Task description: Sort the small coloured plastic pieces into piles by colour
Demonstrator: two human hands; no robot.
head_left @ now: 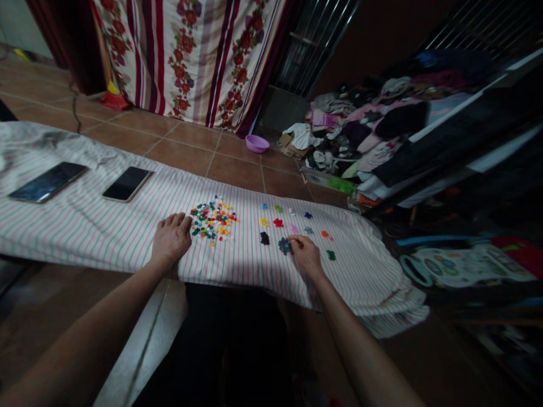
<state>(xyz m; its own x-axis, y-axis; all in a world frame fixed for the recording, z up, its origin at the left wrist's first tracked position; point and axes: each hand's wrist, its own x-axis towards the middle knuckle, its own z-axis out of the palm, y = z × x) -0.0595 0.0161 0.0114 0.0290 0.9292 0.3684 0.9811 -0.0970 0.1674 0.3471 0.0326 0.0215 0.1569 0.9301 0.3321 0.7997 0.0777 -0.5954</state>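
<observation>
My left hand point(173, 236) rests flat on the striped cloth, beside a mixed heap of small colourful pieces point(214, 219) that look like beads. Its fingers are stretched out and hold nothing visible. My right hand point(307, 254) has thumb and forefinger pinched together at the edge of a dark grey cluster point(284, 245); whatever is between the fingertips is too small to make out. Around it lie small single-colour clusters: black point(264, 238), red point(278, 223), yellow point(263, 222), pink point(293, 228), orange point(325, 234) and dark green point(331, 255), among several others.
The striped cloth point(139, 226) covers a long narrow surface. Two dark-screened devices, a tablet point(48, 182) and a phone point(127, 184), lie at the left. A purple basin point(257, 143) stands on the tiled floor beyond. Piled clothes point(360, 124) fill the right side.
</observation>
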